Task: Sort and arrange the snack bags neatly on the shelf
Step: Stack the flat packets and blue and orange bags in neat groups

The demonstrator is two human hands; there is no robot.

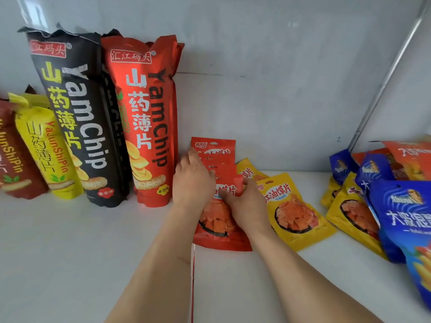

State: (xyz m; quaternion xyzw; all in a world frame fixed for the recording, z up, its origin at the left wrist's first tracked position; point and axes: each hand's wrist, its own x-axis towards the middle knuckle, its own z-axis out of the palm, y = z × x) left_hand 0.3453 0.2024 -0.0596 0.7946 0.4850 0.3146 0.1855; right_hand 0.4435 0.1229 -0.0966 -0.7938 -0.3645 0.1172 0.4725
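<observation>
On the shelf [70, 241], both hands, left hand [192, 180] and right hand [245, 206], seemingly grip red snack bags [217, 220].

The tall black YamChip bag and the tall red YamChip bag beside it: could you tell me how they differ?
The black YamChip bag leans left at its top; the red YamChip bag stands nearly upright. The black one stands farther left, beside a yellow bag. Both share the YamChip design with chip pictures.

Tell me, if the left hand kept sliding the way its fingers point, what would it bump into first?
The left hand points up and away, toward the back wall. It already rests on the stack of small red bags, so it would likely slide over those first, then meet the wall. Depth is hard to judge.
</observation>
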